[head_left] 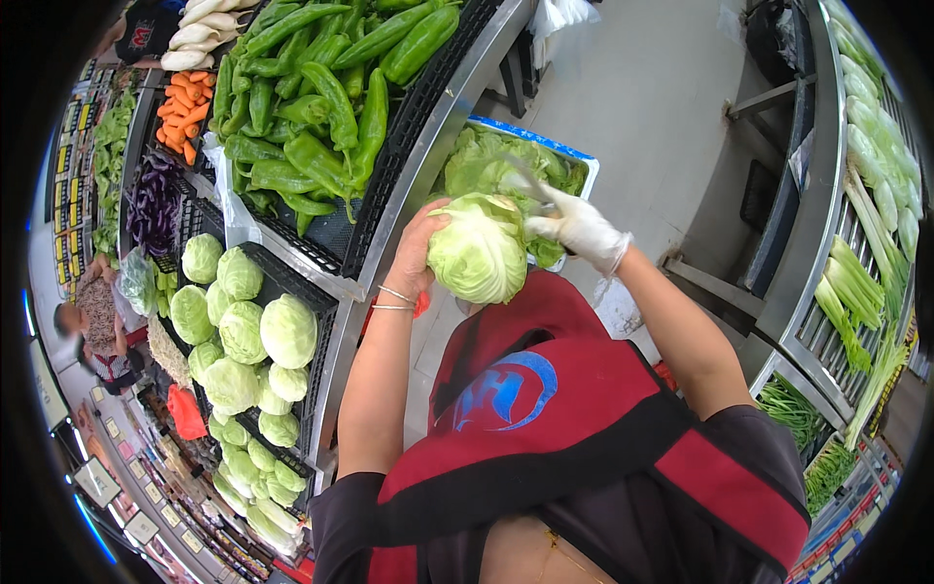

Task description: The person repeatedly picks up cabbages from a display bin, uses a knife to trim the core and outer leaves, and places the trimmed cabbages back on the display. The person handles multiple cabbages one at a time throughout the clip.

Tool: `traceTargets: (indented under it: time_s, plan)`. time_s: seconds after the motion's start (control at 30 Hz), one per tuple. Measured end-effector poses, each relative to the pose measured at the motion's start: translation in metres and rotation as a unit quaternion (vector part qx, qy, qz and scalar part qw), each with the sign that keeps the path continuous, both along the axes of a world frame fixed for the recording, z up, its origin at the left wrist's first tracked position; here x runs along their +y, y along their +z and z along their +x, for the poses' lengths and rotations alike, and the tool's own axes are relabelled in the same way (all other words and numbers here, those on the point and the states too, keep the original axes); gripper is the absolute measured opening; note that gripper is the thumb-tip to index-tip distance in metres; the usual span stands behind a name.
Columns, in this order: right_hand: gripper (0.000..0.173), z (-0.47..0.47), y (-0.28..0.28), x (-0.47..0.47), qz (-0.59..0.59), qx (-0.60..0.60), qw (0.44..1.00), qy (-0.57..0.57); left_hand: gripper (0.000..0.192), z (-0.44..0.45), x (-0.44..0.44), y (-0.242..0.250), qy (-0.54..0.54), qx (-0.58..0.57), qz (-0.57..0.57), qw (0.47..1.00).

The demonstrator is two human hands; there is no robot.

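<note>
My left hand, bare with bangles at the wrist, holds a pale green cabbage from its left side. My right hand wears a white glove and is closed around a knife, whose blurred blade points up and to the left beside the top of the cabbage. Most of the knife's handle is hidden in the fingers. Below the cabbage stands a white and blue box holding loose green outer leaves.
On the left, a metal-edged stand carries green peppers and a black crate of cabbages. Celery lies on a slatted rack at the right. Two people are in the far left background.
</note>
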State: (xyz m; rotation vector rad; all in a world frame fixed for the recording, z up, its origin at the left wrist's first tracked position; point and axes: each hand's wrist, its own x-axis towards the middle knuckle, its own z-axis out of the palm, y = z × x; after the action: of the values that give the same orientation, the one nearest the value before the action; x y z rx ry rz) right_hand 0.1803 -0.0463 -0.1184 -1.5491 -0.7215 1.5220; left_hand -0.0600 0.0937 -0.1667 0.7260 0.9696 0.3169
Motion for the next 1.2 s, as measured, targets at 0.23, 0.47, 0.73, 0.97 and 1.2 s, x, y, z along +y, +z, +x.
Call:
traceTargets:
  time_s: [0.23, 0.47, 0.73, 0.97, 1.2]
  plan:
    - [0.028, -0.005, 0.024, 0.033, 0.095, 0.116, 0.988, -0.041, 0.073, -0.012, -0.018, 0.055, 0.007, -0.124, -0.009, 0.992]
    - [0.023, -0.004, 0.055, 0.03, 0.06, 0.096, 0.983, -0.142, 0.077, -0.057, -0.046, 0.008, 0.102, -0.204, -0.02, 0.973]
    - [0.027, 0.014, 0.028, 0.026, 0.076, 0.049, 0.961, -0.26, 0.065, -0.065, -0.028, 0.022, 0.384, -0.244, 0.045, 0.889]
    - [0.019, 0.029, -0.055, 0.062, 0.036, -0.119, 0.98, -0.154, 0.061, -0.071, -0.013, 0.022, 0.405, -0.285, 0.01, 0.869]
    - [0.038, 0.017, -0.02, 0.086, -0.075, -0.028, 0.995, -0.063, 0.066, -0.048, -0.011, 0.027, 0.329, -0.4, -0.035, 0.855]
